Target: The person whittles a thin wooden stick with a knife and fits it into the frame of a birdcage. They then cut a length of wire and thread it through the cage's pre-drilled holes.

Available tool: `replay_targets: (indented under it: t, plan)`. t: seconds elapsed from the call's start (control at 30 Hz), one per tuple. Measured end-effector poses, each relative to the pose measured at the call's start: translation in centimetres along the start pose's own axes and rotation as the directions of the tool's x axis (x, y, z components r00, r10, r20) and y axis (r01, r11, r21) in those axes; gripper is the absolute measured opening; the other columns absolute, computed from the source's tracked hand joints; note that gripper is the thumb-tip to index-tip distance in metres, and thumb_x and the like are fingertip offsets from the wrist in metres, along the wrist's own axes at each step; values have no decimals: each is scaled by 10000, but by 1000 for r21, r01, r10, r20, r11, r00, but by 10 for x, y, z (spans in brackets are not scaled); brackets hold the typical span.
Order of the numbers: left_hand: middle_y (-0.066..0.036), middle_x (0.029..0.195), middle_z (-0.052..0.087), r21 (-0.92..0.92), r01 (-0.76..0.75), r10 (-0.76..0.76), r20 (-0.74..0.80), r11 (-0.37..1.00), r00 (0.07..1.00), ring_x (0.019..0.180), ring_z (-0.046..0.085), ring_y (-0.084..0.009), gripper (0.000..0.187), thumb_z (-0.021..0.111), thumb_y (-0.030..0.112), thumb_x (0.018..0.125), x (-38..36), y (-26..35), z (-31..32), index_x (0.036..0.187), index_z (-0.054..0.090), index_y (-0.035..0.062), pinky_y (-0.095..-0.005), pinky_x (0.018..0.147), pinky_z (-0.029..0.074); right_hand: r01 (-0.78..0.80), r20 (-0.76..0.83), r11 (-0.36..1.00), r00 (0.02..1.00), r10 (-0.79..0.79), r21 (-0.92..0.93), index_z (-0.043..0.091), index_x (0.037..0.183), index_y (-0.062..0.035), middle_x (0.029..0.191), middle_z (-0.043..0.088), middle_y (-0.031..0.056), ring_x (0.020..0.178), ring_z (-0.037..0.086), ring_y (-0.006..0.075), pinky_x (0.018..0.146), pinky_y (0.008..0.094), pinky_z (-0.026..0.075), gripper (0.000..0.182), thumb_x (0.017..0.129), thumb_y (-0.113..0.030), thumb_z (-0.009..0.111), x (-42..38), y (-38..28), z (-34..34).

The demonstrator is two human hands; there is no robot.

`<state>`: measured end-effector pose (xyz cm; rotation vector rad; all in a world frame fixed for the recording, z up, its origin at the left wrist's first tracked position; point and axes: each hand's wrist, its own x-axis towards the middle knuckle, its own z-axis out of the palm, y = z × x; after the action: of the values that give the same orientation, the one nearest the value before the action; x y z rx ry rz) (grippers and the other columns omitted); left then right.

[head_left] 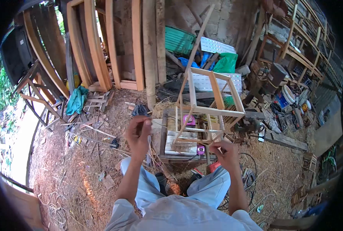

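Observation:
My left hand (138,134) is raised left of a low workbench (179,157), its thumb and fingertips pressed together. Whatever is pinched there is too thin to make out. My right hand (226,154) is closed in a pinch at the bench's right front edge, near the lower bars of a wooden frame (218,111); its contents also cannot be told. The slatted frame stands tilted on the bench. A pale board (181,143) lies in front of it, with a pink tool (200,150) beside the board and another pink item (189,120) behind.
A red tool (214,166) sits by my right knee. Tall wooden door frames (92,46) lean at the back left. A green crate (179,40) and a green bag (225,62) lie behind the bench. Shavings, offcuts and cables (58,210) cover the floor. Buckets (285,96) stand right.

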<state>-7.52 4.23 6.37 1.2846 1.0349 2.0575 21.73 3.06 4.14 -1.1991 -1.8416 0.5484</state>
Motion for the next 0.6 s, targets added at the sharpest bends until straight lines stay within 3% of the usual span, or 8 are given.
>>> replay_targets:
  t: [0.07,0.13,0.17,0.27,0.4,0.47,0.57,0.6]
  plan:
    - [7,810,586,22,79,-80,37,997,996,660,493,-35,54,593,53,891,0,10,4,908,587,2,-183,585,390,88,23,995,996,-87,-54,694,862,-15,786,684,112,698,656,193,614,289,493,107,756,-27,699,1,0,7]
    - [5,805,585,137,-98,74,169,986,983,668,483,-29,64,600,54,890,1,10,15,922,590,0,-180,587,385,-12,143,1000,990,15,-24,705,892,-26,804,691,112,697,661,202,623,295,498,126,769,-50,692,5,-6,11]
    - [8,785,580,89,-18,6,133,996,991,661,477,-26,66,611,62,887,-2,13,23,903,597,-1,-179,584,386,31,122,999,992,-34,27,696,948,-30,808,690,123,696,661,187,631,288,496,159,793,-60,675,9,-12,12]
    - [7,774,587,173,-72,43,167,982,985,655,488,-29,52,618,52,879,-6,7,40,882,606,2,-185,577,397,4,151,991,988,-25,134,685,968,-20,783,688,120,709,657,149,631,274,495,157,818,-60,663,29,-37,21]
    - [-50,739,604,265,-203,157,185,943,970,591,510,-76,47,650,13,834,-17,-4,65,868,618,11,-209,533,411,85,38,980,995,-93,178,676,983,-11,750,680,98,709,644,115,619,258,486,148,845,-48,638,44,-73,32]
    - [-69,732,607,306,-264,210,199,915,957,601,542,-103,57,662,5,817,-16,-1,67,860,625,7,-222,534,428,23,-86,919,996,12,393,662,1011,-11,730,660,66,668,619,94,578,242,459,160,859,-42,622,45,-71,40]
    - [-69,741,617,359,-259,182,235,897,955,629,572,-112,48,662,6,817,-19,-4,71,856,633,6,-242,552,441,109,-73,968,993,-95,225,627,1040,6,857,677,165,788,681,190,640,301,506,209,837,-42,635,40,-51,44]
    - [-70,738,617,286,-168,77,302,943,950,632,583,-127,60,667,3,808,-20,-7,72,860,637,8,-254,559,444,104,-74,969,993,-89,226,627,1040,6,857,677,165,788,681,190,640,301,506,209,837,-42,635,40,-52,43]
